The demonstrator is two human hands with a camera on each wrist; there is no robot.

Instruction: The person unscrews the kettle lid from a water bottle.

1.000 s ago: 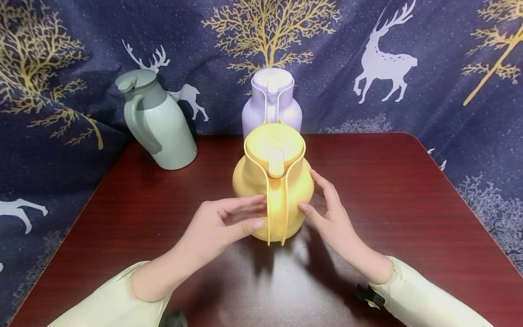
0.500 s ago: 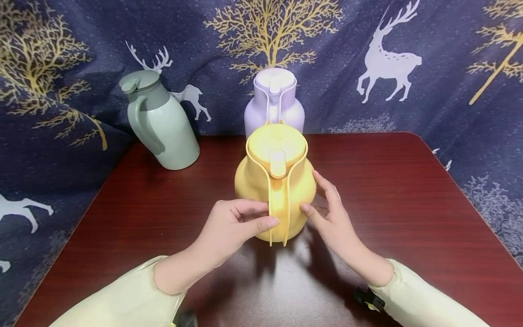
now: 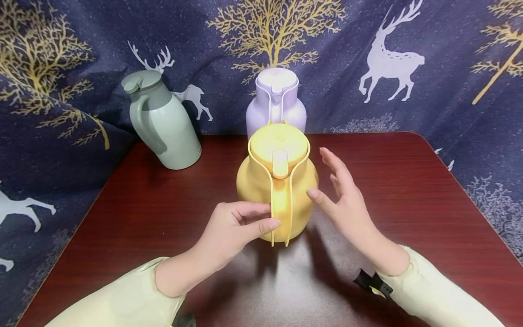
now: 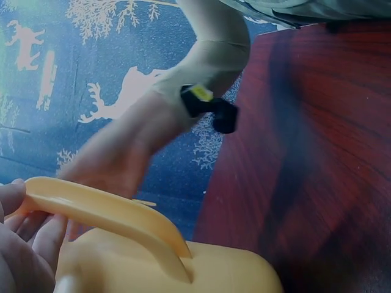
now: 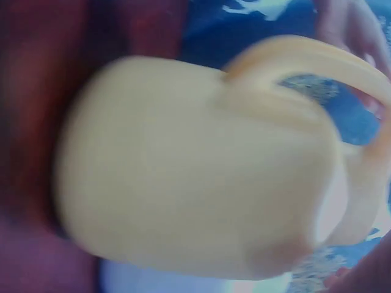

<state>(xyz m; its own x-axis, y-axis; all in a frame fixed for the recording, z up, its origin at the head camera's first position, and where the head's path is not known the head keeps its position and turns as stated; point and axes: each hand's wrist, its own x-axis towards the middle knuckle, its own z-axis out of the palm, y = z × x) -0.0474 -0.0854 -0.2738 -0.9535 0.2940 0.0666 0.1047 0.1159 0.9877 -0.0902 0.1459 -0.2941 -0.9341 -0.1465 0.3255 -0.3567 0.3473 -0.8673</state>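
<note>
A yellow thermos jug stands upright on the dark red table, its handle facing me. My left hand pinches the jug's handle from the left, thumb on the near side; fingers round it also show in the left wrist view. Just right of the jug is my right hand, fingers extended and apart, the thumb close to the jug's side; whether it touches I cannot tell. The blurred jug body fills much of the right wrist view.
Directly behind the yellow jug stands a lilac thermos jug, partly hidden by it. A pale green thermos jug is at the table's back left. A dark blue patterned cloth hangs behind the table.
My left hand has moved right and taken hold of the jug's handle. My right hand has come off the jug's side, up and to the right. The yellow jug stays in place.
</note>
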